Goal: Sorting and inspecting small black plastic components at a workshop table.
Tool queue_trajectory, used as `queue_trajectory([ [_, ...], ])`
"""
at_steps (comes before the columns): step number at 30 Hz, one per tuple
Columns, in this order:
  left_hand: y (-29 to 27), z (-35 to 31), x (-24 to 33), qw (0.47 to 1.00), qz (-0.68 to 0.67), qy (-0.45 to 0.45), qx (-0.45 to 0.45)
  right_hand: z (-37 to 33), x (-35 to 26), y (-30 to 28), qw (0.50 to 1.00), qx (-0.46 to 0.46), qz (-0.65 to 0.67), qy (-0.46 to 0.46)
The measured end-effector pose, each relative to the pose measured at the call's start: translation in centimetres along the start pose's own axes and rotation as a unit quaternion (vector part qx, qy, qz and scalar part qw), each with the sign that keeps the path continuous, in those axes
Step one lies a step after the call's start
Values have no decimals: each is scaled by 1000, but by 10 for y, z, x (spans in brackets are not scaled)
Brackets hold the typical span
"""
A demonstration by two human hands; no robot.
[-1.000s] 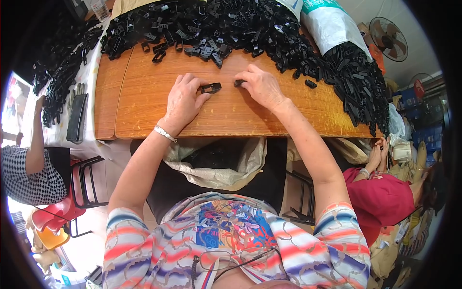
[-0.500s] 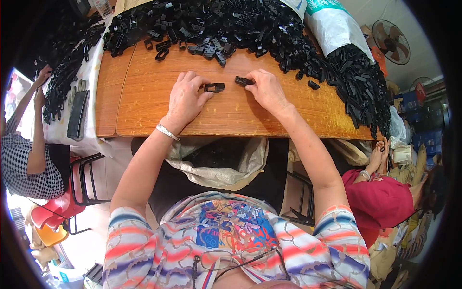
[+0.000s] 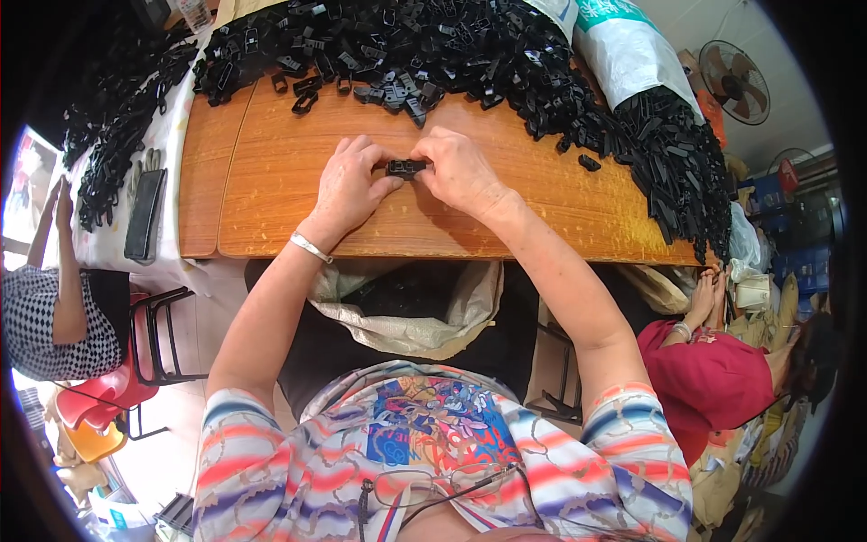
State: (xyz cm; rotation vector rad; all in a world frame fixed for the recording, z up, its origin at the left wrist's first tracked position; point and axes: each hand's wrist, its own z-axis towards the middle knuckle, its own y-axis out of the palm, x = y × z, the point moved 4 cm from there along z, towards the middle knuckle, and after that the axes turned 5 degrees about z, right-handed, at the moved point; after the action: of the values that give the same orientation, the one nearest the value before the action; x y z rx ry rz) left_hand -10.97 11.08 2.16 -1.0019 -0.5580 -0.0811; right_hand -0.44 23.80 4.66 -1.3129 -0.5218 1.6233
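Over the table, both hands meet at a small black plastic frame (image 3: 404, 169). My left hand (image 3: 349, 185) pinches its left end between thumb and fingers. My right hand (image 3: 459, 172) is closed at the other end, its fingertips against the frame. The black plastic piece that this hand carried is now at the frame, mostly covered by the fingers; how far it sits inside I cannot tell. A large heap of similar black plastic parts (image 3: 388, 50) lies beyond my hands.
A white sack (image 3: 632, 59) spills long black pieces (image 3: 664, 154) at the right. One loose black part (image 3: 589, 163) lies apart. An open woven sack (image 3: 397, 336) hangs below the table edge (image 3: 361, 256). People sit on both sides; a black pouch (image 3: 144, 214) lies left.
My right hand has moved left, bringing its black plastic piece against the frame in my left hand. My left hand has hardly moved. The person at the left has shifted their hands.
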Motion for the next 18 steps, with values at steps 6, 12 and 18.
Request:
queue_trajectory([
  [6, 0, 11, -7, 990, -68, -103, -62, 3, 4, 6, 997, -57, 4, 45],
  [12, 4, 18, -5, 992, -5, -95, -83, -2, 9, 9, 998, -10, 38, 56],
  [18, 7, 10, -15, 949, -170, -134, -228, -54, -23, 10, 992, -66, 81, 70],
])
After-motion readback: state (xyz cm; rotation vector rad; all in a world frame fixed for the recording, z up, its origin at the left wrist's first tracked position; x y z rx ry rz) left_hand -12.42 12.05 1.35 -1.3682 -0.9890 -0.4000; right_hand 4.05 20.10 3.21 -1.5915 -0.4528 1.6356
